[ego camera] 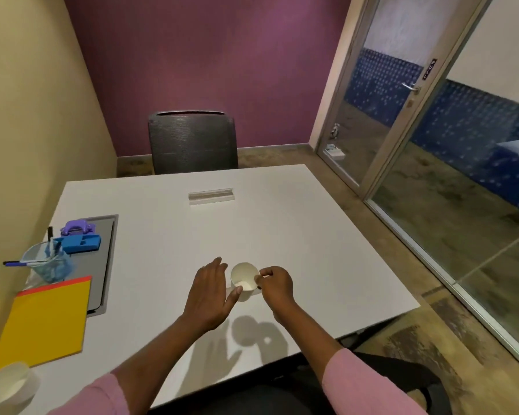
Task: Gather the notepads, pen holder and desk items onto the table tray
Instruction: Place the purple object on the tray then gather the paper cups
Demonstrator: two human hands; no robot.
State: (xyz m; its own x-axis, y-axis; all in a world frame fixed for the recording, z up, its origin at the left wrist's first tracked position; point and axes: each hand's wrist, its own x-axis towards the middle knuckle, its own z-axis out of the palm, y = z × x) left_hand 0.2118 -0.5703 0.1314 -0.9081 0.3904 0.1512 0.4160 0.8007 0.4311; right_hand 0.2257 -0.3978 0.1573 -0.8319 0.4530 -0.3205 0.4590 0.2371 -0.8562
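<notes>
A white table [282,223] has a grey tray [104,265] at its left edge, already bearing a yellow notepad [45,322], a mesh pen holder [47,266] and a blue stapler [80,242], likely gathered there. Mid-table, the right hand [274,284] pinches the rim of a paper cup [244,280], tilted, apparently to lift it; the left hand [212,290] is open, thumb touching the cup to steady it.

Centre of frame: white paper cup [244,281] on the white table [297,235].
Right hand [274,284]: fingers pinch the cup's rim.
Left hand [212,290]: open, thumb touching the cup's side.
Left edge: grey tray [104,265] bearing pen holder [50,265], blue stapler [80,242], purple punch [78,227].
Lower left: yellow notepad [42,322], partly overlapping the tray.
</notes>
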